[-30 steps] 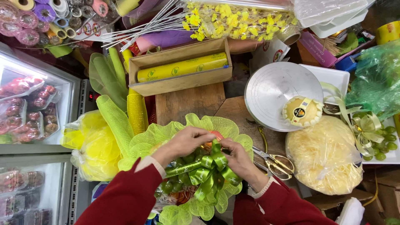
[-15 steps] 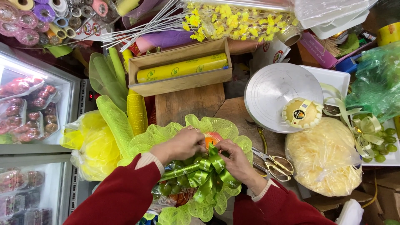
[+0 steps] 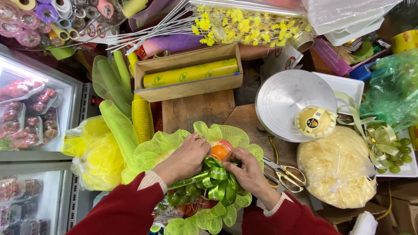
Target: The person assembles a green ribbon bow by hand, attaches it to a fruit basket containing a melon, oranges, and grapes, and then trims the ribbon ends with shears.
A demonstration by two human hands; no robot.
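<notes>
Both hands grip at the top of a wrapped fruit basket, near the middle of the scene. The left hand [image 3: 188, 157] lies curled over the gathered clear wrap, fingers pressed together against it beside the orange [image 3: 219, 152]; whether it pinches a fold or only holds the wrap down cannot be told. The right hand [image 3: 249, 170] has its fingertips pinched at the knot of the green bow [image 3: 220, 182], just right of the orange.

Judging from how things lie, the work looks well along. The basket [image 3: 191, 204] is already filled: green grapes and other fruit show through the wrap below the bow, and a ruffle of lime mesh [image 3: 165, 143] rings it all round. The bow is formed, with loops spread and a ribbon tail running left under the left wrist. What seems left is setting the bow fast and straightening its loops; its fixing is hidden under the fingers.

Just right of the right hand, scissors [image 3: 285, 172] lie on the wooden surface [image 3: 200, 111]. Farther right sits a wrapped bundle of pale shredded filling [image 3: 337, 167], and beyond it a white round board [image 3: 289, 102] with a yellow fruit at its edge. To the left lie rolls of mesh [image 3: 119, 122] and a yellow bag [image 3: 93, 152]. At the far side a box with a yellow film roll [image 3: 191, 72] rests below sprays of yellow flowers [image 3: 248, 24].
</notes>
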